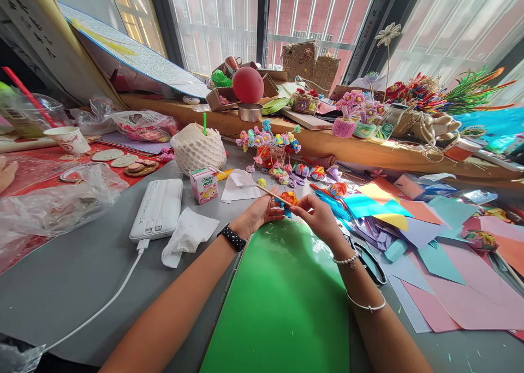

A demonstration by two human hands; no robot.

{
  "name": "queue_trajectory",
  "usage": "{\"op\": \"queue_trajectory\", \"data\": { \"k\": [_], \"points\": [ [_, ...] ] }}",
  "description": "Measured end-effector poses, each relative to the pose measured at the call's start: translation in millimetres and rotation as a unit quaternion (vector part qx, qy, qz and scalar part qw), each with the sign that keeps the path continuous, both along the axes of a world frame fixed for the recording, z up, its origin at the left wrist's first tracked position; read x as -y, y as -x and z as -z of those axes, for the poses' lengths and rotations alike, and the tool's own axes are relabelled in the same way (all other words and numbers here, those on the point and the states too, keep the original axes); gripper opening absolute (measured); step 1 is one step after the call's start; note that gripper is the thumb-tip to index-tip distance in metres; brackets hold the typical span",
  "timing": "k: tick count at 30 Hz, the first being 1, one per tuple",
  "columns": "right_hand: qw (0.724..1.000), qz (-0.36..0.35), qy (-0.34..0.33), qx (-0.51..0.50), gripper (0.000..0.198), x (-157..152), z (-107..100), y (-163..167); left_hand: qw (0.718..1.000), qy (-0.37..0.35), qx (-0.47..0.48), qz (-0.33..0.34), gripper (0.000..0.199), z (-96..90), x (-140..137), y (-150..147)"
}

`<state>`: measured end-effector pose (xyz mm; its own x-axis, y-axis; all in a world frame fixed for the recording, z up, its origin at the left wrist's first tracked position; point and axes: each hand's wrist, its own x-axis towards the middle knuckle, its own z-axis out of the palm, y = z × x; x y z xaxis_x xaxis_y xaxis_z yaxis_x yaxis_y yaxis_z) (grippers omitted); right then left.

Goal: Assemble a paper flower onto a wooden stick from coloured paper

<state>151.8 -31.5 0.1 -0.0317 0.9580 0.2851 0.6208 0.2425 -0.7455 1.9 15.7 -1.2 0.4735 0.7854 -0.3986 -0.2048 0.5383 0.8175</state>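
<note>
A thin wooden stick (270, 192) slants between my hands, above the far end of a green board (295, 296). My right hand (315, 214) pinches its near end between thumb and fingers. Just behind the stick is an orange folded paper flower (289, 198) with a bit of blue paper below it. My left hand (262, 212) is closed, its fingers curled at the flower and its thumb against the stick; the exact grip is partly hidden. Black-handled scissors (370, 264) lie beside my right wrist.
Coloured paper sheets (458, 285) spread on the right. A white power bank (158, 209) with a cable, a tissue (190, 234), a small drink carton (204, 185) and a wrapped coconut (199, 149) stand left. Crafted flowers (268, 143) sit behind my hands. Another person's hand (6, 173) shows far left.
</note>
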Motion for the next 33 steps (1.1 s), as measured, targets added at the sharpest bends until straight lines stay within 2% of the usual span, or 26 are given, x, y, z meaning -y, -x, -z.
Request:
{"op": "queue_trajectory", "data": {
  "k": [20,33],
  "points": [
    [1.0,-0.003,0.004,0.003,0.026,0.0,-0.2,0.2,1.0,-0.001,-0.011,-0.001,0.03,-3.6,2.0,0.0],
    [1.0,-0.015,-0.008,-0.001,0.022,-1.7,2.8,-1.1,1.0,-0.012,-0.002,0.008,0.032,1.7,-0.2,1.0]
  ]
}}
